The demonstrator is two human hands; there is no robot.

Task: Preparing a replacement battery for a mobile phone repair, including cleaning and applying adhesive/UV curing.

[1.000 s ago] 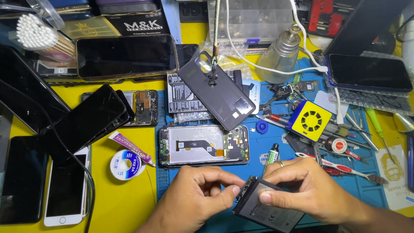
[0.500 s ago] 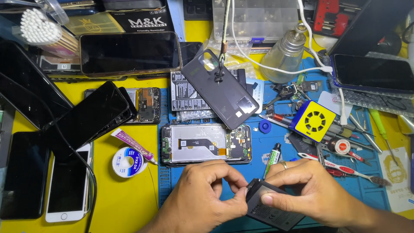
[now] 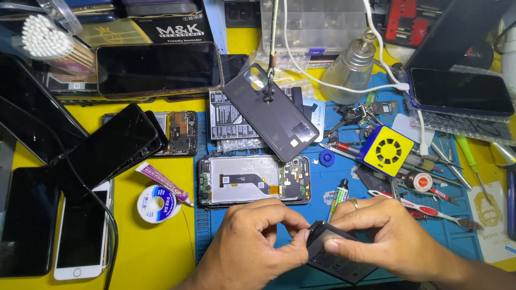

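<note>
Just below the opened phone (image 3: 253, 180) on the blue mat (image 3: 344, 193), the right hand (image 3: 395, 236) grips a dark battery (image 3: 336, 260); the left hand (image 3: 258, 239) fingers (image 3: 293, 223) pinch its top edge.

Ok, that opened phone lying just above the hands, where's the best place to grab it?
Take the opened phone by its two long edges, coming straight down from above. It lies flat with its internals facing up, so fingers should probably stay on the frame, off the exposed board and ribbon cable.
</note>
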